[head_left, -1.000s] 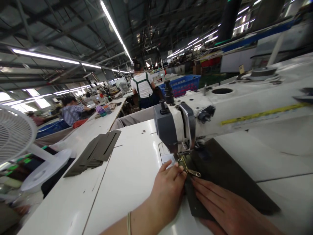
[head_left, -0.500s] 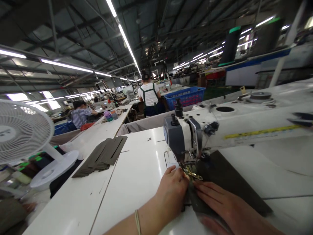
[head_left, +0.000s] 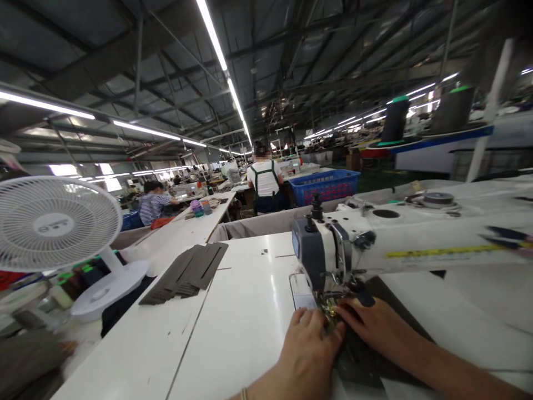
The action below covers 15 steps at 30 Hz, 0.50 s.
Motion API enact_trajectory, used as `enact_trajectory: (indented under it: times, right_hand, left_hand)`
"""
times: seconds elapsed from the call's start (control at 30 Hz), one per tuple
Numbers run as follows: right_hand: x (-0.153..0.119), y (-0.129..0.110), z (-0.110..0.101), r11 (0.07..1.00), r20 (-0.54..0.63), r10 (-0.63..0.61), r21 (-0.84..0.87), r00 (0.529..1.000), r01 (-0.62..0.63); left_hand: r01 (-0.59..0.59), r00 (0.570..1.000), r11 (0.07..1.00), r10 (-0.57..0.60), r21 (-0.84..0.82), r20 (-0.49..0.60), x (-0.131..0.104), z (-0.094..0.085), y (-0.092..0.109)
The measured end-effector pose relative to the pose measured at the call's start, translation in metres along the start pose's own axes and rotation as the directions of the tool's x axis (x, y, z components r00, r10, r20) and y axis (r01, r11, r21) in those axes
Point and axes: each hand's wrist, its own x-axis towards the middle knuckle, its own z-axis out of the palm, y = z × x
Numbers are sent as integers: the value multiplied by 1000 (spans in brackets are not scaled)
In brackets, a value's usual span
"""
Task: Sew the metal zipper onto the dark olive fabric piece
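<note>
A white and grey sewing machine [head_left: 320,250] stands at the right of the white table. Dark grey-brown fabric [head_left: 400,311] lies under and to the right of its needle area. My left hand [head_left: 310,339] rests just in front of the presser foot, fingers bent together at the fabric's left edge; what they grip is too small to name. Close by, my right hand [head_left: 370,322] reaches over the fabric with its fingertips at the brass-coloured metal guide [head_left: 331,308], fingers together. Whether it pinches the guide or the fabric is hidden.
Overlapping grey-brown fabric pieces [head_left: 187,272] lie on the table's left part. A white fan [head_left: 62,222] stands beyond its left edge. Scissors [head_left: 506,236] and a yellow tape [head_left: 441,251] are at the machine arm. Two people sit farther back, near a blue crate [head_left: 325,186].
My right hand has moved forward from the fabric to the metal guide. My left hand has drawn slightly back from the presser foot. The fabric has shifted, and the camera view has turned.
</note>
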Motion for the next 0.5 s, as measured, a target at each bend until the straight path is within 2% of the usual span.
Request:
enact_trajectory:
  times: [0.17,0.37,0.5]
  right_hand:
    - [-4,5,6,988,73,149,28,986,-152]
    - [-1,-3,1,942,139,334,-74,932,-326]
    - [3,-7,-4,914,162,404,-112,900,-390]
  left_hand:
    - [19,999,1000,-19,5,44,2,-7,5]
    - [5,996,1000,-5,-5,84,5,-14,6]
    - [-5,996,1000,6,-14,92,6,-16,6]
